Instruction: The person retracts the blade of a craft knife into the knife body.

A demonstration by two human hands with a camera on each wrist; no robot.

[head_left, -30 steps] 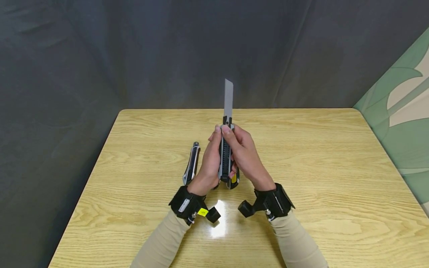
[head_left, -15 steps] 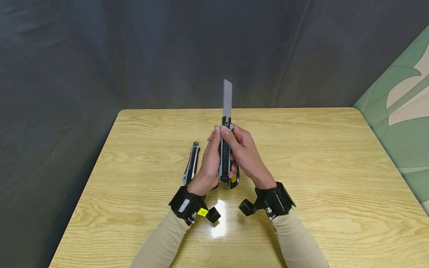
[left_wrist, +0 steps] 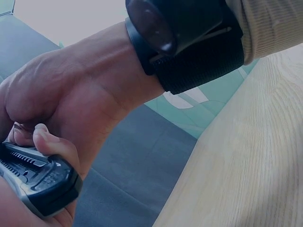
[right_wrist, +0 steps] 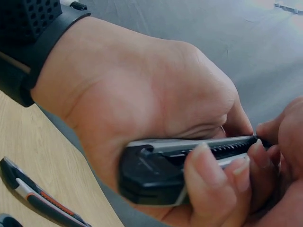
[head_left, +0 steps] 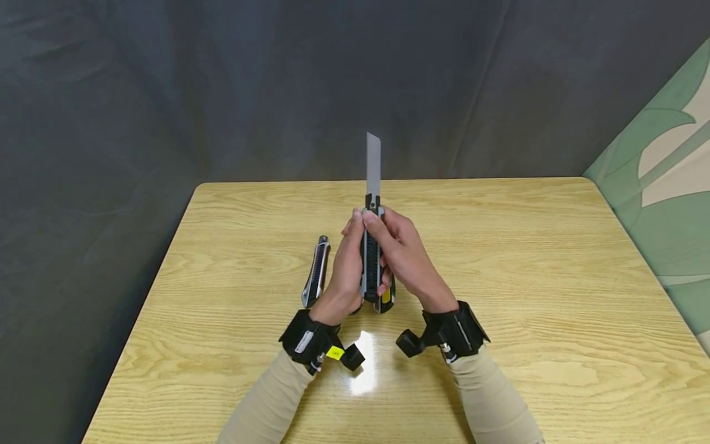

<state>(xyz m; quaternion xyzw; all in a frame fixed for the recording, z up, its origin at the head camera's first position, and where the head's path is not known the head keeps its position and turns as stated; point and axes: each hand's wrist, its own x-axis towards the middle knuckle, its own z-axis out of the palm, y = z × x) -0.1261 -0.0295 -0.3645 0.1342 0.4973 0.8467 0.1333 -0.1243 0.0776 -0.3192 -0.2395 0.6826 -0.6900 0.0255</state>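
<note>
Both hands hold a black and grey utility knife over the middle of the table, its long blade extended and pointing away. My right hand grips it from the right, with the thumb on its upper face near the blade end. Along the other side, my left hand holds it, thumb beside the right thumb. The left fingers are mostly hidden in the head view. In the right wrist view, curled fingertips lie against the knife body. The left wrist view shows the knife's butt end.
A second utility knife with its blade not visible lies on the wooden table, left of the hands. A yellow and black knife shows partly beneath the right hand. A dark curtain stands behind the table.
The held knife and its blade tip have shifted very slightly left in the head view. Both hands keep the same grip, and the extended blade looks equally long.
</note>
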